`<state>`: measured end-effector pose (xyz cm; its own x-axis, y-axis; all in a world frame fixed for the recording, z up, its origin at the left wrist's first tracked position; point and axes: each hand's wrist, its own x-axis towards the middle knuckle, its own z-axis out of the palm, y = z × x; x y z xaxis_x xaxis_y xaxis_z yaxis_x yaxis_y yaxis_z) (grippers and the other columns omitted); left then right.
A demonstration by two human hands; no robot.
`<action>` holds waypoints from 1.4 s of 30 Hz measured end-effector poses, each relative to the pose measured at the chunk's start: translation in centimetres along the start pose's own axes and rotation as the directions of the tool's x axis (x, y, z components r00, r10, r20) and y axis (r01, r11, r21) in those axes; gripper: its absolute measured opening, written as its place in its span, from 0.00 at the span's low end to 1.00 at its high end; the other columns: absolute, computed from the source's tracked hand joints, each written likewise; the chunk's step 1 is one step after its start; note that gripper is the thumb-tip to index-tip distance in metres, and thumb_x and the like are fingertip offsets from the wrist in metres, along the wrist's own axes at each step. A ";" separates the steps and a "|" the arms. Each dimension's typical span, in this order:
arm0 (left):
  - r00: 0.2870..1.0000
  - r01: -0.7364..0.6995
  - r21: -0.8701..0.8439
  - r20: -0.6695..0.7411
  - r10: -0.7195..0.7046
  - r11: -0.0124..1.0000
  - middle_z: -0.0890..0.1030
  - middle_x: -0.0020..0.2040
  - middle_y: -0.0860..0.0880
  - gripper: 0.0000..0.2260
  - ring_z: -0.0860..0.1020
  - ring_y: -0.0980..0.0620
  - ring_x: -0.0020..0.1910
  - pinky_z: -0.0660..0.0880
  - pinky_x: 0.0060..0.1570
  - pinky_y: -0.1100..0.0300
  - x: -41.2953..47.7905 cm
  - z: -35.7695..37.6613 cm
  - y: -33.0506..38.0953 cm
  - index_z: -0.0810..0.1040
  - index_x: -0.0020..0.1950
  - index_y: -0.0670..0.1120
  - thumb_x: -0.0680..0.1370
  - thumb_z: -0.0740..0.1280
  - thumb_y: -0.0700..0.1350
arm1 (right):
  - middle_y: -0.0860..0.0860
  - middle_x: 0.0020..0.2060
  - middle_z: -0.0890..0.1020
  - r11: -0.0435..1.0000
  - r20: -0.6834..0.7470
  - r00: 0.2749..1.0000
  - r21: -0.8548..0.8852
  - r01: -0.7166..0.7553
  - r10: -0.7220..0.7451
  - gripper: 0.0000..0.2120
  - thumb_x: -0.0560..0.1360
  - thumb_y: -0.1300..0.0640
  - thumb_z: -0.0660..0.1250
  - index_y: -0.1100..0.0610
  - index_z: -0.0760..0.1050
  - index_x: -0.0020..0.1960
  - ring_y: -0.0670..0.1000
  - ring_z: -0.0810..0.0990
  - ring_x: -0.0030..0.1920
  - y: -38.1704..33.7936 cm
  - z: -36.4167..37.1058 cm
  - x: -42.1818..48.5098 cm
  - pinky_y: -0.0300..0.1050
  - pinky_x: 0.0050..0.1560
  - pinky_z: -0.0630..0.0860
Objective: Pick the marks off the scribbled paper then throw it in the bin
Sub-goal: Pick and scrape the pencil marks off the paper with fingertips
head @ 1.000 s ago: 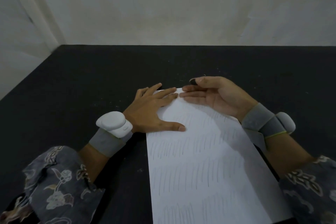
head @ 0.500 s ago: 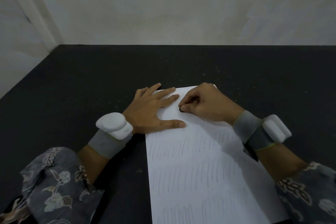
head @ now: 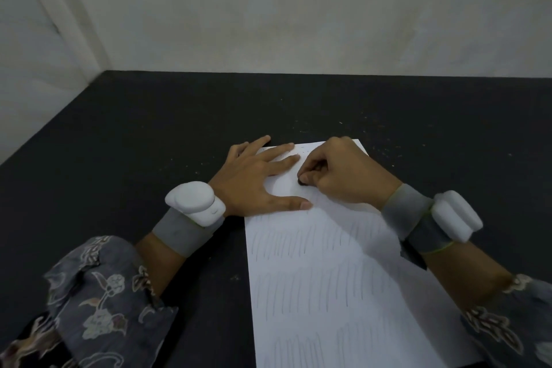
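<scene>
Flatly, smooth rectangular paper [head: 343, 278] (faint scribbles)

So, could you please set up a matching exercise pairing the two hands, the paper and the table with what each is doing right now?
Things:
1. left hand
2. right hand
3. scribbled paper
4. table

States:
A. dark, with the sheet lying on it
B. fingers spread flat, pressing the sheet's top left corner
C. rows of pencil strokes below the hands
D. fingers curled, pinching a small dark thing against the sheet

Pairs: 1-B, 2-D, 3-C, 4-A
</scene>
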<state>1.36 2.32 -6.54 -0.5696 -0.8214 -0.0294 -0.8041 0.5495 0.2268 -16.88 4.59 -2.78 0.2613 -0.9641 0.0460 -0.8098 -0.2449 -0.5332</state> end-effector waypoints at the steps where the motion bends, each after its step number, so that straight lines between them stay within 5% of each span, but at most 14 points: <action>1: 1.000 0.000 -0.002 0.000 0.000 1.000 0.48 0.78 0.64 0.47 0.43 0.55 0.77 0.38 0.72 0.52 0.0 -0.1 0.0 0.53 0.77 0.63 0.60 0.45 0.80 | 0.49 0.39 0.84 1.000 -0.036 0.999 -0.004 -0.023 0.023 0.06 0.73 0.64 0.69 0.57 0.84 0.45 0.45 0.81 0.40 0.2 0.0 0.4 0.36 0.42 0.77; 5: 1.000 0.018 -0.018 0.019 -0.018 1.000 0.48 0.78 0.64 0.43 0.42 0.55 0.77 0.37 0.73 0.52 -0.2 -0.4 0.3 0.53 0.77 0.63 0.64 0.52 0.77 | 0.54 0.46 0.82 0.995 -0.167 0.982 -0.027 -0.094 0.088 0.06 0.75 0.63 0.68 0.60 0.82 0.50 0.50 0.80 0.44 0.6 0.1 1.9 0.40 0.47 0.78; 11: 1.000 -0.002 -0.022 -0.001 0.002 1.000 0.48 0.78 0.64 0.47 0.43 0.55 0.77 0.38 0.73 0.52 0.0 -0.1 0.0 0.54 0.76 0.63 0.60 0.46 0.80 | 0.50 0.40 0.84 0.999 -0.018 0.999 -0.045 -0.030 0.029 0.06 0.73 0.64 0.68 0.58 0.84 0.44 0.46 0.80 0.39 -0.2 0.0 -0.2 0.32 0.40 0.76; 18: 0.999 0.019 0.005 0.045 -0.019 1.000 0.47 0.78 0.63 0.43 0.42 0.54 0.77 0.37 0.73 0.51 -0.1 -0.5 0.2 0.51 0.77 0.63 0.64 0.51 0.78 | 0.55 0.47 0.82 0.992 -0.188 0.976 -0.033 -0.120 0.112 0.06 0.75 0.63 0.68 0.61 0.82 0.50 0.52 0.81 0.44 0.6 0.4 1.8 0.47 0.51 0.80; 24: 1.000 0.003 -0.003 0.013 -0.003 1.000 0.48 0.78 0.64 0.47 0.43 0.55 0.77 0.38 0.74 0.50 0.1 0.0 -0.1 0.53 0.77 0.63 0.60 0.46 0.80 | 0.50 0.41 0.83 0.998 -0.014 1.000 -0.069 0.000 -0.001 0.06 0.72 0.65 0.69 0.58 0.84 0.43 0.46 0.80 0.40 -0.6 0.3 -0.5 0.39 0.44 0.79; 32: 0.999 0.012 0.009 0.046 -0.013 1.000 0.47 0.78 0.63 0.45 0.42 0.54 0.77 0.37 0.72 0.51 0.1 -0.4 0.1 0.51 0.77 0.63 0.62 0.49 0.79 | 0.55 0.47 0.82 0.991 -0.181 0.976 -0.028 -0.129 0.122 0.06 0.75 0.63 0.67 0.61 0.82 0.50 0.51 0.81 0.44 0.6 0.2 2.0 0.43 0.49 0.79; 38: 1.000 -0.006 -0.008 0.003 0.006 1.000 0.48 0.78 0.63 0.47 0.43 0.54 0.77 0.38 0.72 0.51 0.1 0.1 0.0 0.54 0.77 0.62 0.60 0.46 0.80 | 0.50 0.40 0.83 0.998 -0.020 0.998 -0.036 -0.053 0.052 0.05 0.74 0.63 0.69 0.58 0.83 0.46 0.46 0.80 0.41 -0.3 0.5 -0.4 0.32 0.40 0.74; 42: 1.000 0.001 -0.001 0.007 -0.001 1.000 0.48 0.78 0.63 0.47 0.43 0.54 0.77 0.38 0.73 0.51 0.1 -0.1 -0.1 0.53 0.77 0.62 0.60 0.47 0.80 | 0.54 0.45 0.82 0.995 -0.120 0.990 -0.049 -0.084 0.077 0.06 0.74 0.63 0.68 0.60 0.83 0.49 0.50 0.80 0.43 0.1 0.6 0.8 0.42 0.48 0.79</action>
<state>1.38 2.21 -6.50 -0.5697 -0.8210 -0.0363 -0.8047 0.5483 0.2278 -16.48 3.82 -3.29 0.1329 -0.9855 0.1056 -0.8535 -0.1680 -0.4933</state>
